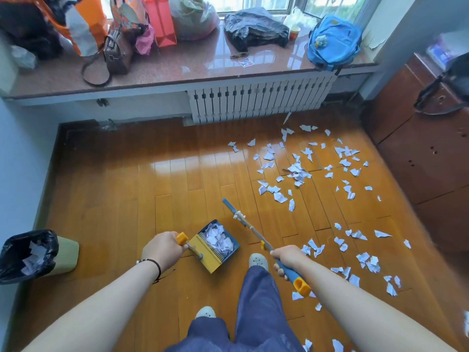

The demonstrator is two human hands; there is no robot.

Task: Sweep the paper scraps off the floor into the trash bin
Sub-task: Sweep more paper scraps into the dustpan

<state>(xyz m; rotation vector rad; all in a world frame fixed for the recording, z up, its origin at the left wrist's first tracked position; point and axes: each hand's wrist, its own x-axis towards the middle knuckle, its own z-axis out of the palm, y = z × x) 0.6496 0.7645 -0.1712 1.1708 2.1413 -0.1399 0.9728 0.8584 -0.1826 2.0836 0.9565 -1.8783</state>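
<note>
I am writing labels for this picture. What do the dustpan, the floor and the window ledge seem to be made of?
Dustpan: probably moulded plastic, in flat blue and yellow with a comb edge.
Floor: wood strips, likely varnished, with visible seams and bright reflections.
Window ledge: looks like polished reddish stone, speckled and mirror-glossy; it could be an imitation.

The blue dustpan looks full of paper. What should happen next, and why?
Probably the left hand should carry the blue and yellow plastic dustpan leftward to the black-lined trash bin and tip it, since white paper scraps already heap inside.
</note>
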